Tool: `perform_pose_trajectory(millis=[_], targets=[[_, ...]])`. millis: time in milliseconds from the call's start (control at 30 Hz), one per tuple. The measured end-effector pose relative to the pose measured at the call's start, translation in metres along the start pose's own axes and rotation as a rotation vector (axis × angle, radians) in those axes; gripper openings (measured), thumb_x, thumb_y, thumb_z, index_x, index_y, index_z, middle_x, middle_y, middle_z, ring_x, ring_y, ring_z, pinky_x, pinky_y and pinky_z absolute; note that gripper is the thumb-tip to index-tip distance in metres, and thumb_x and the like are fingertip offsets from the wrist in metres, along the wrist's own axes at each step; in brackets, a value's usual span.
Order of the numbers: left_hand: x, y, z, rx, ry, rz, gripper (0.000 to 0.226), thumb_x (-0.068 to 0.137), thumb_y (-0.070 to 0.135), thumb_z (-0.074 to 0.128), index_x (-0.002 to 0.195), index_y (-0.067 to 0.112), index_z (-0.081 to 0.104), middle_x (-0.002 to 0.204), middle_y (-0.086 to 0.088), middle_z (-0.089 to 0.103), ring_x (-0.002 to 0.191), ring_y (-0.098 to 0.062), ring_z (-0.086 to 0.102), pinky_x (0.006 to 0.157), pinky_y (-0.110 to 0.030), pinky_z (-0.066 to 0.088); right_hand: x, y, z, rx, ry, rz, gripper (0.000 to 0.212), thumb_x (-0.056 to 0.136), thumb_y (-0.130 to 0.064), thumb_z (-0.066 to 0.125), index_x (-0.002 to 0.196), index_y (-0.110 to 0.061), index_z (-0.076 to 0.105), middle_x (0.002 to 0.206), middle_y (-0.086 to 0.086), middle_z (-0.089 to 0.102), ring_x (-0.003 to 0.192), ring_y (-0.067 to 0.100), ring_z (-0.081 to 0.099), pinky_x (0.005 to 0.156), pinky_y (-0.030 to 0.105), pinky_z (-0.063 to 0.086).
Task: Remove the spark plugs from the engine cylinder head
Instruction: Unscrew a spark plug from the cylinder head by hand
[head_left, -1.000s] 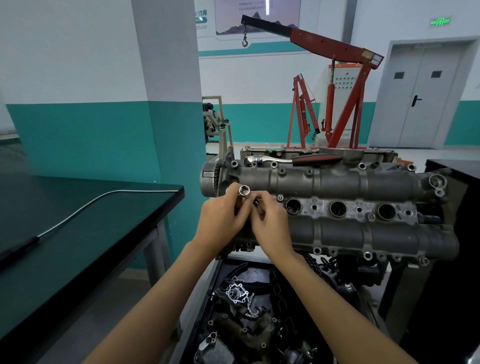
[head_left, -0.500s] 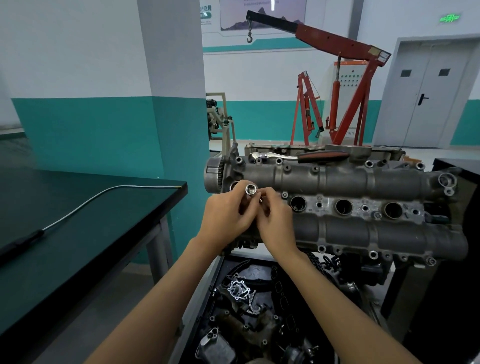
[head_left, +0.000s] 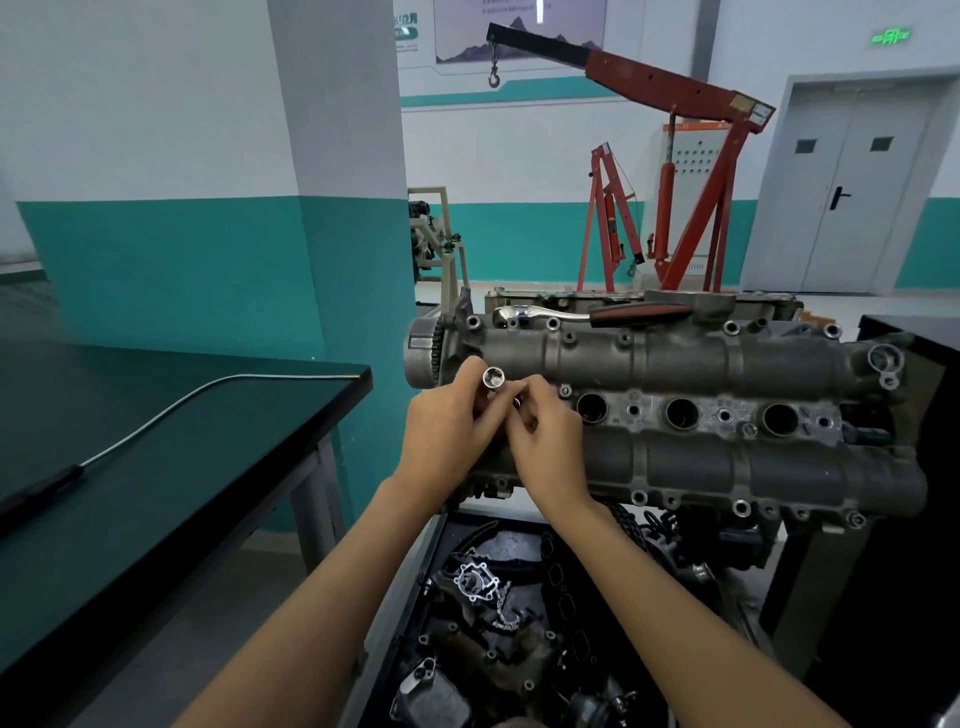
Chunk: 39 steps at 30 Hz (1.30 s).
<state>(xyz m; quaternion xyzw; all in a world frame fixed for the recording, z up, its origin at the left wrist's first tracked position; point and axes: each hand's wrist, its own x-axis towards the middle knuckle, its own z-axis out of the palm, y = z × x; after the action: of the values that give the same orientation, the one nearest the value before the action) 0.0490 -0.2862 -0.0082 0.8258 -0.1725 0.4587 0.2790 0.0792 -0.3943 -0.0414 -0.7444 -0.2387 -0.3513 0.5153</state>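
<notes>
Three wells: open plug holes (head_left: 681, 413) show in a row along the middle of the head (head_left: 727, 467), to the right of my hands; whether plugs sit down inside them I cannot tell.
Fourth well: hidden under my hands at the left end of the head.
Socket: a shiny socket (head_left: 493, 378) stands tilted above that left end, its open mouth up toward me.
Left hand: my left hand (head_left: 447, 436) has its fingers curled around the socket from the left, thumb up beside the rim.
Right hand: my right hand (head_left: 545, 441) pinches the socket's lower part with curled fingertips, touching my left hand; what is under those fingers is hidden.
Spark plugs: none plainly seen; anything inside the socket is too dark to tell.
Ratchet: a chrome ratchet (head_left: 597, 313) with a red and black grip lies flat on the far edge of the head, apart from both hands.
Sprocket: a toothed wheel (head_left: 426, 353) sits on the head's left end, just beyond my left hand.
Tray: a black tray (head_left: 519, 623) below the head holds loose engine parts, a chain and gaskets.
Bench: a dark bench (head_left: 130, 467) is on my left, with a thin flexible rod (head_left: 171, 410) lying across it.
Hoist: a red hoist (head_left: 675, 156) stands behind the head, near the grey door (head_left: 852, 187).
</notes>
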Motion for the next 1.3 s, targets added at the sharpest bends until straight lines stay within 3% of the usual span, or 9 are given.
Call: perform_pose_trajectory(millis=[67, 167, 300, 467, 567, 700, 867, 1000, 1300], targets=[[-0.0001, 0.0007, -0.0003, -0.006, 0.003, -0.004, 0.031, 0.087, 0.026, 0.065, 0.075, 0.001, 0.051, 0.049, -0.004, 0.050, 0.042, -0.025, 0.048, 0.043, -0.032, 0.036, -0.0002, 0.0011, -0.0003, -0.011, -0.004, -0.039, 0.006, 0.087, -0.010, 0.050, 0.083, -0.013, 0.055, 0.052, -0.011, 0.037, 0.053, 0.004, 0.043, 0.049, 0.017, 0.030], [-0.0011, 0.0011, -0.0021, -0.002, -0.003, 0.042, 0.027, 0.089, 0.029, 0.060, 0.079, 0.004, 0.054, 0.050, 0.006, 0.047, 0.042, -0.021, 0.050, 0.043, -0.029, 0.037, -0.0007, 0.0019, 0.0005, 0.003, 0.004, -0.048, 0.012, 0.086, -0.015, 0.047, 0.089, -0.011, 0.057, 0.057, -0.012, 0.047, 0.058, 0.001, 0.049, 0.051, 0.016, 0.033], [-0.0017, 0.0015, -0.0047, -0.009, -0.012, 0.097, 0.031, 0.089, 0.034, 0.045, 0.087, 0.007, 0.059, 0.052, 0.008, 0.049, 0.042, -0.017, 0.050, 0.041, -0.031, 0.040, -0.0018, 0.0039, 0.0009, 0.038, -0.040, -0.020, 0.009, 0.090, -0.010, 0.053, 0.096, -0.015, 0.056, 0.073, -0.002, 0.063, 0.066, 0.006, 0.058, 0.060, 0.028, 0.046], [-0.0026, 0.0006, -0.0034, 0.016, -0.005, 0.103, 0.031, 0.090, 0.031, 0.047, 0.088, 0.002, 0.060, 0.053, -0.001, 0.057, 0.043, -0.022, 0.054, 0.041, -0.035, 0.044, 0.0001, 0.0031, 0.0021, -0.010, 0.003, 0.008, 0.005, 0.088, -0.013, 0.059, 0.090, -0.017, 0.056, 0.052, -0.010, 0.040, 0.052, 0.004, 0.045, 0.048, 0.019, 0.032], [-0.0017, -0.0005, -0.0015, 0.030, 0.001, 0.067, 0.028, 0.088, 0.026, 0.057, 0.079, 0.000, 0.054, 0.051, -0.005, 0.054, 0.042, -0.025, 0.052, 0.040, -0.034, 0.041, 0.0015, 0.0012, 0.0024, -0.007, 0.007, 0.051, 0.015, 0.084, -0.014, 0.062, 0.090, -0.022, 0.050, 0.051, -0.011, 0.037, 0.051, 0.004, 0.044, 0.047, 0.017, 0.032], [-0.0001, 0.0004, -0.0015, -0.006, 0.003, 0.025, 0.030, 0.087, 0.025, 0.066, 0.072, 0.009, 0.044, 0.050, -0.006, 0.051, 0.042, -0.024, 0.047, 0.042, -0.034, 0.037, 0.0020, -0.0001, 0.0015, -0.020, 0.015, 0.044, 0.032, 0.083, -0.008, 0.060, 0.070, -0.028, 0.039, 0.049, -0.010, 0.034, 0.049, 0.006, 0.040, 0.047, 0.019, 0.029], [-0.0015, 0.0028, -0.0031, -0.010, 0.001, 0.022, 0.025, 0.088, 0.026, 0.063, 0.079, 0.005, 0.052, 0.052, 0.001, 0.051, 0.045, -0.023, 0.052, 0.044, -0.033, 0.039, -0.0004, 0.0019, -0.0005, -0.020, -0.019, -0.019, 0.006, 0.087, -0.006, 0.054, 0.083, -0.010, 0.055, 0.055, -0.002, 0.047, 0.055, 0.013, 0.044, 0.049, 0.024, 0.032], [-0.0023, 0.0044, -0.0047, 0.017, -0.021, 0.044, 0.023, 0.087, 0.026, 0.055, 0.096, 0.005, 0.061, 0.055, -0.002, 0.058, 0.048, -0.022, 0.056, 0.045, -0.034, 0.044, -0.0007, -0.0006, -0.0018, -0.013, -0.032, -0.027, 0.012, 0.085, -0.004, 0.056, 0.089, -0.015, 0.058, 0.056, -0.015, 0.046, 0.059, -0.002, 0.050, 0.051, 0.012, 0.034], [-0.0032, 0.0004, -0.0035, 0.018, -0.023, 0.052, 0.025, 0.090, 0.026, 0.053, 0.090, 0.002, 0.060, 0.058, -0.007, 0.061, 0.050, -0.025, 0.058, 0.047, -0.041, 0.047, -0.0007, -0.0027, -0.0013, -0.025, -0.001, -0.032, 0.015, 0.086, -0.008, 0.059, 0.084, -0.022, 0.053, 0.051, -0.013, 0.036, 0.054, 0.001, 0.045, 0.050, 0.012, 0.032]])
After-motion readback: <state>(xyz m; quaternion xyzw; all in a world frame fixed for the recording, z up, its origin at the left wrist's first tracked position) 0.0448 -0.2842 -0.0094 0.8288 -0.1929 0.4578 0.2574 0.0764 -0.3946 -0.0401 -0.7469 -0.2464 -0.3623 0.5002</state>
